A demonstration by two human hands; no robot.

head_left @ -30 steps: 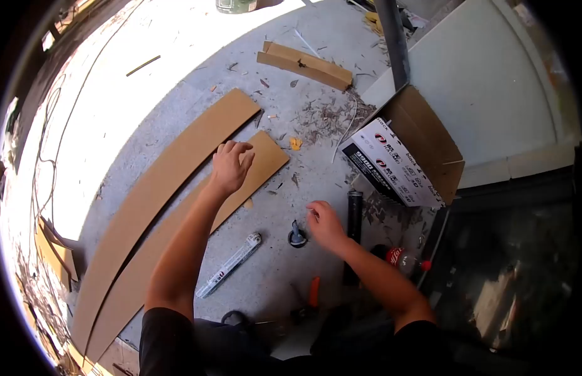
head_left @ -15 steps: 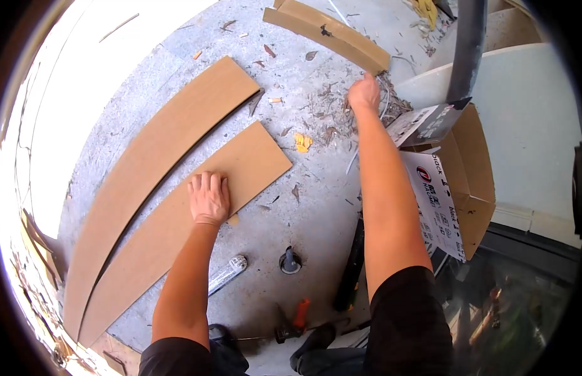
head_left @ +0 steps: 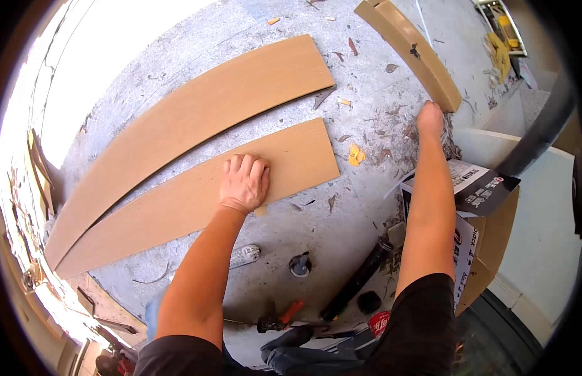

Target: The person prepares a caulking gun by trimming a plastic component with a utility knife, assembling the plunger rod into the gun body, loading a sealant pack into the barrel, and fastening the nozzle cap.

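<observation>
My left hand (head_left: 244, 183) rests on the lower long brown board (head_left: 178, 203), its fingers bent and pressed against the surface, with nothing visible held. A second curved board (head_left: 197, 113) lies just beyond it on the concrete. My right hand (head_left: 430, 119) reaches far forward, fingers closed, at the near end of a folded cardboard strip (head_left: 416, 53). Whether its fingertips grip the strip is hidden by the hand. Below the right forearm stands an open printed carton (head_left: 488, 244), partly covered by the arm.
A black tube (head_left: 356, 282), a capped nozzle (head_left: 300, 264) and a white cartridge (head_left: 245, 255) lie on the floor nearer my feet. An orange-handled tool (head_left: 291, 312) and a red-labelled bottle (head_left: 378, 323) are beside my legs. Dry leaves and a yellow scrap (head_left: 356, 155) are scattered around.
My left hand has come down onto the lower board. My right hand has stretched forward from near the nozzle to the cardboard strip. The whole view has turned and shifted.
</observation>
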